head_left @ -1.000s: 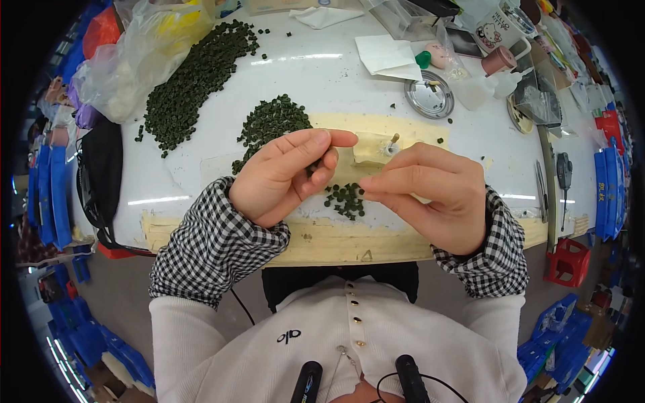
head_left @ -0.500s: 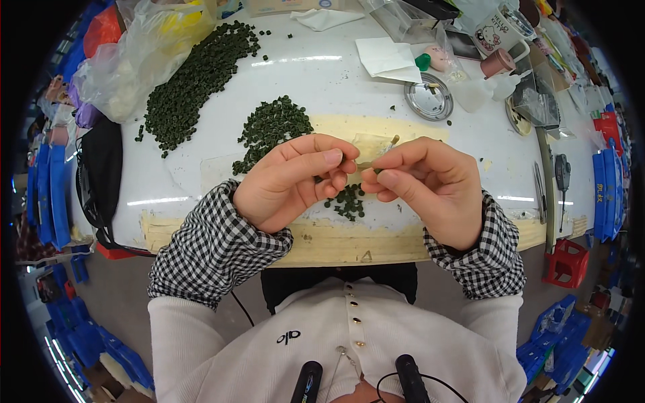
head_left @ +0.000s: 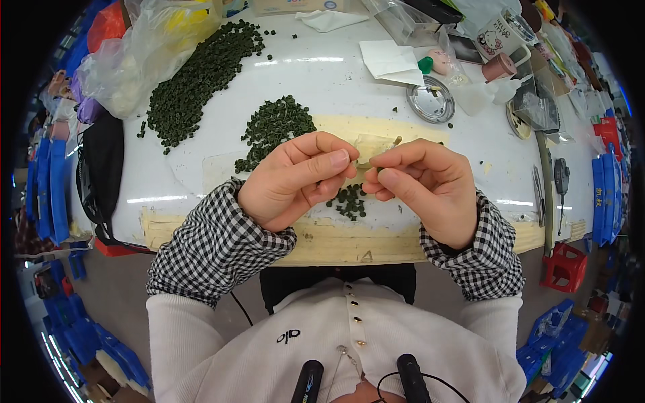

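Both hands are raised close together over the front of the table, thumbs and forefingers pinched. My left hand [head_left: 295, 178] is closed at the fingertips; what it holds, if anything, is hidden. Between the thumb and forefinger of my right hand [head_left: 423, 191], a small dark green piece shows slightly. Below the fingers lies a small cluster of dark green pieces [head_left: 349, 203]. A larger heap of the same pieces [head_left: 275, 131] sits just beyond my left hand. Behind the fingertips, a thin stick-like tool [head_left: 396, 142] rests on a yellowish pad [head_left: 420, 127].
A long pile of green pieces [head_left: 195, 91] spreads at the far left beside plastic bags [head_left: 131, 67]. On the right are a round metal lid [head_left: 431, 101], white paper [head_left: 390, 62], a mug [head_left: 500, 37], tweezers [head_left: 539, 193] and a screwdriver [head_left: 562, 180]. A black bag [head_left: 102, 178] hangs at left.
The fingertips of my left hand have closed together more, and that hand has shifted slightly right. My right hand keeps its pinch and has moved slightly left.
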Motion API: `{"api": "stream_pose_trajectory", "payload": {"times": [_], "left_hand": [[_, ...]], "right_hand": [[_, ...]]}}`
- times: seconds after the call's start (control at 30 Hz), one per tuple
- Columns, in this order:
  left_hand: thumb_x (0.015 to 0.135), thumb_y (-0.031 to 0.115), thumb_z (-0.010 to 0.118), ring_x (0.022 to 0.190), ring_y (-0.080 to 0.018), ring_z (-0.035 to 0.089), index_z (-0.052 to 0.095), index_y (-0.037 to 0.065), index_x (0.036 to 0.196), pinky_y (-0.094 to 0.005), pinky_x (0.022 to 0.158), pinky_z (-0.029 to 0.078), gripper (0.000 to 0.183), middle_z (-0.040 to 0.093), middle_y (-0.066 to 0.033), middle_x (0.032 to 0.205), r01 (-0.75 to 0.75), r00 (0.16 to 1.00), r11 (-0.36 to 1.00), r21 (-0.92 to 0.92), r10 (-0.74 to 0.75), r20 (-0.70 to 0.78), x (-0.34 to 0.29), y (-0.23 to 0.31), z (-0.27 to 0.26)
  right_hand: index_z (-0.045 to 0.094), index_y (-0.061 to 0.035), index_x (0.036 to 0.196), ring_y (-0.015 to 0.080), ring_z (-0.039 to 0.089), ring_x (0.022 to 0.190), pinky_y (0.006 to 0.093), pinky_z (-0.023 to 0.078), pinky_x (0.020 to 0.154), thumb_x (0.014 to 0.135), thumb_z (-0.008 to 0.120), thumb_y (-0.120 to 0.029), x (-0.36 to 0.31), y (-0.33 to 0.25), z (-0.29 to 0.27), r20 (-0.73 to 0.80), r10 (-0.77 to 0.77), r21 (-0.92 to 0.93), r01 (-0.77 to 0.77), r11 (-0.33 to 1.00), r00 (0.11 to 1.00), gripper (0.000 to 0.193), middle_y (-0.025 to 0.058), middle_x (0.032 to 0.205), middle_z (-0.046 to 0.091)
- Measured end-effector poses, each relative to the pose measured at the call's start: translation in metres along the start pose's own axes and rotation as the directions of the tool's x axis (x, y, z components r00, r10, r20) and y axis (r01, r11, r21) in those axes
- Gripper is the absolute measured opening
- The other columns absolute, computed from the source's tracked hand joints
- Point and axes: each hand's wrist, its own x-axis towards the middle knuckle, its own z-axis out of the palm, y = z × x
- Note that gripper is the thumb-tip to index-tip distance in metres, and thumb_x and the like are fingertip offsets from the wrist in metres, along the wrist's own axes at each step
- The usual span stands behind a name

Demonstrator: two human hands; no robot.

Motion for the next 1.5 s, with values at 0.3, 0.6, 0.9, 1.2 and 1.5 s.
{"api": "stream_pose_trajectory", "payload": {"times": [0.3,0.6,0.9,1.2,1.5], "left_hand": [[0.096,0.012,0.053,0.058,-0.0026,0.040,0.059,0.001,0.114,-0.0157,0.054,0.036,0.022,0.067,-0.0042,0.093,-0.039,0.998,0.997,-0.064,0.042,0.050,0.002,-0.004,-0.004],[0.094,0.011,0.055,0.055,-0.0015,0.035,0.059,0.006,0.108,-0.0163,0.051,0.031,0.016,0.067,-0.0053,0.093,-0.041,0.997,0.999,-0.024,0.042,0.059,0.000,-0.002,-0.004],[0.094,0.012,0.056,0.051,-0.0011,0.032,0.059,0.003,0.103,-0.0162,0.048,0.028,0.013,0.067,-0.0085,0.092,-0.054,0.998,0.998,0.015,0.054,0.029,-0.001,-0.007,-0.002],[0.096,0.017,0.054,0.050,-0.0014,0.031,0.059,0.002,0.097,-0.0165,0.047,0.028,0.016,0.066,-0.0075,0.090,-0.010,1.000,0.998,0.066,0.010,0.007,0.000,-0.013,-0.001],[0.096,0.018,0.054,0.051,-0.0014,0.033,0.060,0.003,0.095,-0.0166,0.048,0.027,0.016,0.066,-0.0054,0.087,-0.007,1.000,0.998,0.066,0.008,-0.013,-0.001,-0.014,0.001]], "right_hand": [[0.057,0.0071,0.114,0.0139,0.065,0.093,0.0233,0.052,0.082,0.091,0.057,-0.001,0.000,-0.001,-0.001,0.015,0.009,0.008,-0.009,1.000,1.000,0.024,0.0128,0.103,0.066],[0.058,0.0072,0.114,0.0140,0.064,0.093,0.0236,0.052,0.083,0.090,0.058,0.000,0.001,-0.001,0.000,0.020,0.016,0.008,-0.016,1.000,1.000,0.025,0.0119,0.102,0.066],[0.064,0.0017,0.109,0.0130,0.062,0.079,0.0234,0.050,0.071,0.085,0.062,0.003,0.002,0.006,0.000,0.058,-0.327,-0.520,0.308,0.797,0.943,0.025,0.0085,0.091,0.063],[0.066,-0.0025,0.110,0.0160,0.060,0.070,0.0242,0.049,0.059,0.079,0.066,0.005,0.002,0.007,0.005,0.162,-0.489,-0.733,0.436,0.522,0.857,0.031,0.0090,0.085,0.060],[0.066,-0.0016,0.108,0.0172,0.062,0.070,0.0250,0.050,0.059,0.078,0.068,0.005,0.002,0.007,0.007,0.169,-0.493,-0.764,0.429,0.481,0.854,0.031,0.0094,0.085,0.061]]}}
